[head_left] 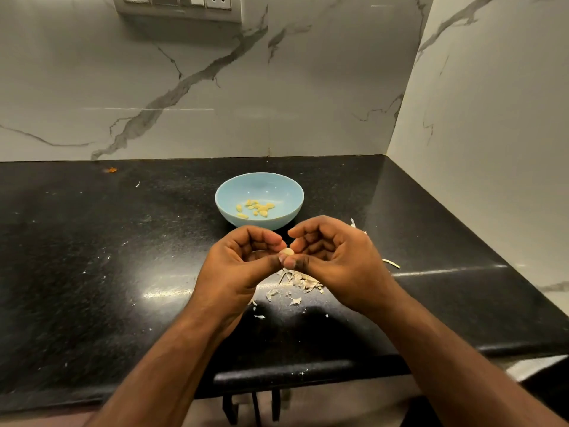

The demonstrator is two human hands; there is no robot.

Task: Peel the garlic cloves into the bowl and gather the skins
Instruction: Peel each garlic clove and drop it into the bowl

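Above the black countertop (92,272), the left hand (243,266) and right hand (332,260) pinch one garlic clove (287,252) between thumbs and fingertips, near the light-blue bowl (277,188) of peeled cloves (255,208), over scattered skins (303,282).

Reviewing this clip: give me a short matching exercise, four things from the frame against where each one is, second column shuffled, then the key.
Things:
1. garlic clove
2. peeled cloves
3. skins
4. blue bowl

Places:
A. loose on the black counter under the hands
B. pinched between left hand and right hand
C. on the counter beyond the hands
D. inside the bowl

Pairs: 1-B, 2-D, 3-A, 4-C
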